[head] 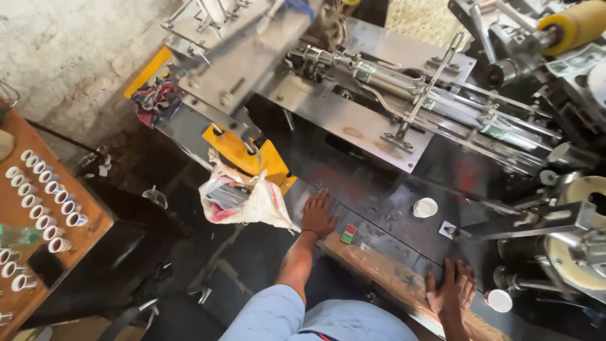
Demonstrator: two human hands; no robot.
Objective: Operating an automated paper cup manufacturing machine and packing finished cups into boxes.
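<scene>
Head view, looking down from above onto a large metal machine with a dark, greasy deck. The person's left hand lies flat and open, palm down, on the near edge of the machine deck, fingers spread and pointing away. Just right of this hand, a small red and green switch panel sits on the deck edge, close to the hand but not touched by it. Just left of the hand, a crumpled white plastic bag hangs from a yellow bracket; whether bag and hand touch cannot be told.

The right hand is also open, palm down with fingers spread, resting on the near edge of the deck farther right, beside a worn wooden strip running along that edge. A small white paper cup lies just right of this hand. Another white paper cup stands on the deck between the two hands, farther away. Neither hand grips anything.

Far behind are steel plates, rods and a yellow roller. At far left, a wooden table carries rows of small white cups lying on their sides.
</scene>
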